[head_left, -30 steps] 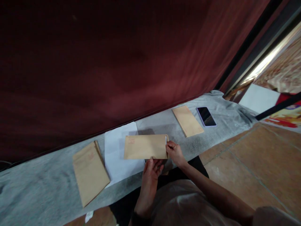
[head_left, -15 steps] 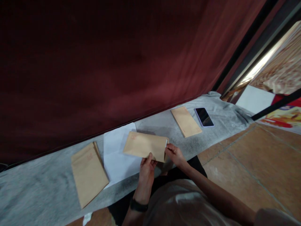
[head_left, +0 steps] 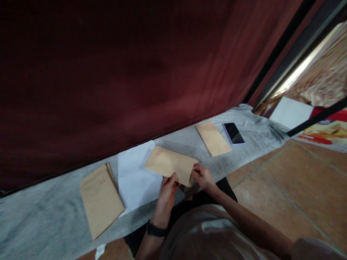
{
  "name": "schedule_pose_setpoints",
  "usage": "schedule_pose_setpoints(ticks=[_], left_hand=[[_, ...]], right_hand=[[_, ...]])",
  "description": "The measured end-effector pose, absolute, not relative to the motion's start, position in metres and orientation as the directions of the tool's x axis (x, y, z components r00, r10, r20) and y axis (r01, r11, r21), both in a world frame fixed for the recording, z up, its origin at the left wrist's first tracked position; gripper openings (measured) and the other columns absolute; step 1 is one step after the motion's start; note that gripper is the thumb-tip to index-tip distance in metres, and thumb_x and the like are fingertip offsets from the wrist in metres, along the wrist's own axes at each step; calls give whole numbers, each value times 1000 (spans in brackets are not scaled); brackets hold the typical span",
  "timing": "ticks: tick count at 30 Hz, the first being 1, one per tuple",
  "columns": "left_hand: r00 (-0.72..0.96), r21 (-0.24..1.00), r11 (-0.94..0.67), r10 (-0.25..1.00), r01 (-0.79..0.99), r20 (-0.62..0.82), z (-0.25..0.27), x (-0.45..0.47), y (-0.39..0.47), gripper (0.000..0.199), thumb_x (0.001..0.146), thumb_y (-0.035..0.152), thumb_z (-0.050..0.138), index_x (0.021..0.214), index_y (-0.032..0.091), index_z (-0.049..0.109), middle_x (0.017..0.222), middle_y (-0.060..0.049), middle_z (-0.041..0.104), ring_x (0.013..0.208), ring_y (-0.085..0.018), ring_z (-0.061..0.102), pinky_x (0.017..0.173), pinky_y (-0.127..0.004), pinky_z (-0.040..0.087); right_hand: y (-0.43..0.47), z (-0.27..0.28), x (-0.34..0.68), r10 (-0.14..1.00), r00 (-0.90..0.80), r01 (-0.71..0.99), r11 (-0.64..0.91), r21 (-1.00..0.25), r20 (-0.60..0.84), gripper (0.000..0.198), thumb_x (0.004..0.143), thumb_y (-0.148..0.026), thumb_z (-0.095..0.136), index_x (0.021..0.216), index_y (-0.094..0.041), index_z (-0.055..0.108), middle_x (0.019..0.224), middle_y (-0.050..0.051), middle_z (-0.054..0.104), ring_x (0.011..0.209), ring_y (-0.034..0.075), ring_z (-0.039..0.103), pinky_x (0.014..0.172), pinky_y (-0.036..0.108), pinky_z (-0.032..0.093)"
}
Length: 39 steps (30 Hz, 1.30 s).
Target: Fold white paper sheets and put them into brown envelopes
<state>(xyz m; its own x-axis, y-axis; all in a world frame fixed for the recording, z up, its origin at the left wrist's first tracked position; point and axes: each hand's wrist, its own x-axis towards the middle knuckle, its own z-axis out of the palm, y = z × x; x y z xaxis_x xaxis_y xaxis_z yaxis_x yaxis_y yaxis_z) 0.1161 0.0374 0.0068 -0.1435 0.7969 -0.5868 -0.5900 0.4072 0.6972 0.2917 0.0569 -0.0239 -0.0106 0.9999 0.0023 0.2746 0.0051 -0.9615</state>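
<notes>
A brown paper envelope (head_left: 170,163) with small red print is held in front of me, tilted above the white paper sheets (head_left: 137,182). My left hand (head_left: 168,187) grips its near long edge, thumb on top and fingers beneath. At the envelope's right end, my right hand (head_left: 202,175) has its fingers closed at the opening; whether they pinch the flap or something inside is hidden. A stack of brown envelopes (head_left: 101,202) lies left of the sheets. Farther right rests another pile of brown envelopes (head_left: 213,139).
A phone (head_left: 234,133) with a pale purple edge lies to the right on the grey cloth (head_left: 35,216) covering the narrow surface. A dark red panel (head_left: 135,72) rises along the back. Tiled floor (head_left: 276,191) and a dark bar (head_left: 317,117) are at the right.
The envelope has tilted, its right end now lower. The white edge that showed at its opening has gone from sight, and my right hand has stayed at that end.
</notes>
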Motion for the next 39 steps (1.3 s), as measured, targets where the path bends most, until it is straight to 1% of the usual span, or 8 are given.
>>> schedule_pose_setpoints(ticks=[6, 13, 17, 21, 27, 32, 36, 39], left_hand=[[-120, 685, 442, 785, -580, -608, 3, 115, 40, 31, 67, 20, 89, 91, 19, 70, 90, -1, 78, 74, -15, 72, 62, -24, 53], [-108, 704, 468, 788, -534, -606, -4, 111, 41, 28, 66, 24, 90, 85, 19, 69, 88, -2, 77, 74, -15, 71, 62, -24, 52], [-98, 718, 477, 796, -507, -598, -5, 111, 44, 34, 63, 28, 92, 87, 19, 70, 90, -3, 77, 76, -16, 72, 63, -25, 53], [-87, 750, 452, 827, -483, -555, -7, 108, 49, 45, 61, 35, 93, 96, 18, 71, 102, -6, 78, 87, -20, 73, 73, -30, 56], [-53, 776, 467, 843, -423, -536, -13, 98, 58, 56, 59, 40, 92, 106, 18, 71, 112, -9, 77, 97, -26, 73, 82, -36, 56], [28, 814, 483, 865, -323, -502, -9, 96, 65, 58, 60, 41, 91, 109, 17, 72, 112, -12, 77, 97, -28, 72, 74, -32, 55], [38, 864, 458, 887, -211, -461, -2, 98, 78, 50, 63, 40, 88, 105, 17, 71, 109, -10, 77, 92, -26, 72, 69, -30, 54], [-36, 890, 422, 900, -174, -434, -4, 102, 88, 46, 63, 34, 87, 101, 18, 68, 93, -7, 76, 82, -23, 71, 67, -29, 53]], right_hand=[[57, -24, 294, 1000, -17, 311, -14, -950, -21, 13, 83, -30, 56, 75, -22, 60, 75, 2, 65, 71, 17, 61, 66, 27, 48], [59, -29, 295, 998, 0, 331, -54, -942, -58, 10, 81, -29, 57, 74, -22, 59, 74, 1, 64, 66, 15, 59, 63, 26, 48], [57, -30, 295, 998, 20, 324, -70, -943, -67, 10, 81, -33, 57, 78, -23, 58, 80, 3, 65, 68, 16, 61, 60, 26, 48], [53, -25, 300, 997, 24, 313, -76, -947, -72, 13, 82, -36, 57, 84, -23, 57, 78, 2, 65, 65, 17, 60, 59, 28, 48], [50, -25, 319, 990, 129, 305, -91, -948, -53, 23, 89, -45, 54, 95, -23, 57, 83, 2, 65, 66, 17, 60, 66, 31, 50], [55, -43, 328, 983, 131, 177, -153, -972, -131, 40, 88, -52, 57, 114, -21, 61, 92, 4, 68, 75, 19, 63, 71, 34, 52], [59, -56, 328, 978, 59, 48, -205, -978, -202, 44, 83, -52, 63, 115, -22, 60, 83, 2, 69, 70, 19, 63, 64, 32, 52], [60, -60, 327, 985, 31, 87, -174, -981, -172, 41, 84, -49, 61, 115, -22, 60, 79, 1, 69, 64, 19, 62, 59, 31, 51]])
